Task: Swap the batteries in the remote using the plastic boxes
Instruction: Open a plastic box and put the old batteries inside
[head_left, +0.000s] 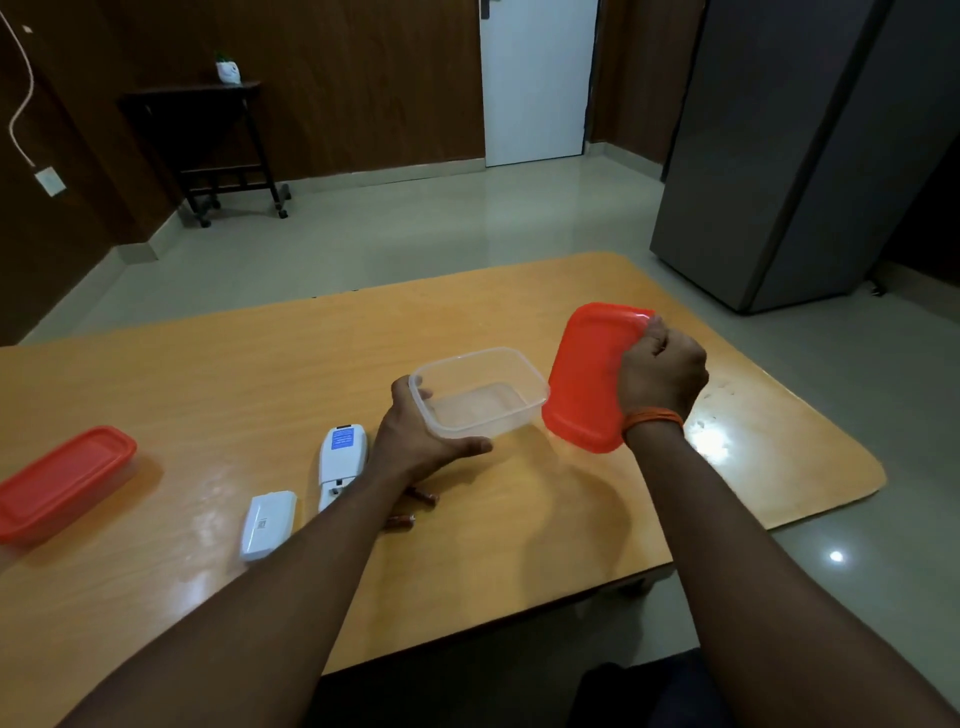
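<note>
My left hand (415, 436) grips the near left side of a clear plastic box (480, 392), which stands open and empty on the wooden table (519, 519). My right hand (662, 371) holds the box's orange lid (584, 379) tilted up just to the right of it. The white remote (340, 462) lies face down left of my left wrist, with its battery bay uncovered. Its white battery cover (267, 525) lies further left. Two batteries (413, 509) lie partly hidden under my left forearm. A second plastic box with an orange lid (62, 480) sits shut at the far left.
The table's right edge and rounded corner (862, 467) are near my right arm. Beyond the table are a tiled floor, a grey cabinet (789, 156) at the right, a small dark side table (208, 140) and a white door (537, 78).
</note>
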